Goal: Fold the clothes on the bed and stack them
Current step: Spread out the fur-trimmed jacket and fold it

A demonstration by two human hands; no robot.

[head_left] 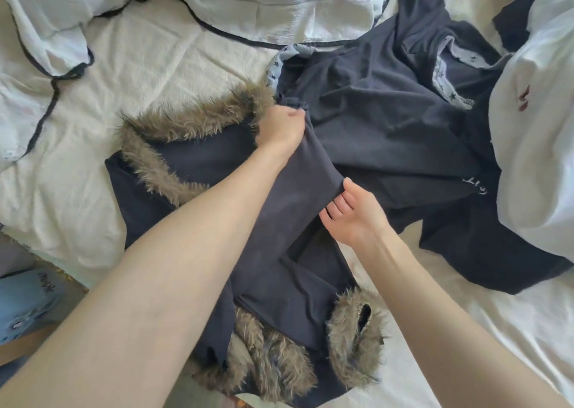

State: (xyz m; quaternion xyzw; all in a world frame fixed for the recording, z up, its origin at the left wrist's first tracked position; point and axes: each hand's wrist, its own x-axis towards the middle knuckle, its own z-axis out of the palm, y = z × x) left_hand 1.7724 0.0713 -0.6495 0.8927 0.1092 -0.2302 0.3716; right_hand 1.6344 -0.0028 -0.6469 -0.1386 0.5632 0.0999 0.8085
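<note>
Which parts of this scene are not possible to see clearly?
Head view only:
- Left hand: its fingertips are buried in the dark sleeve.
- Fur-trimmed coat: both forearms cover its middle.
- Dark garment pile: white duvet overlaps it.
- White lettering: too small.

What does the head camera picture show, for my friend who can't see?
Two bare arms reach over a bed. The left hand grips a dark garment lying across a fur-trimmed navy coat; the right hand touches it, open. More dark clothes are piled behind.
</note>
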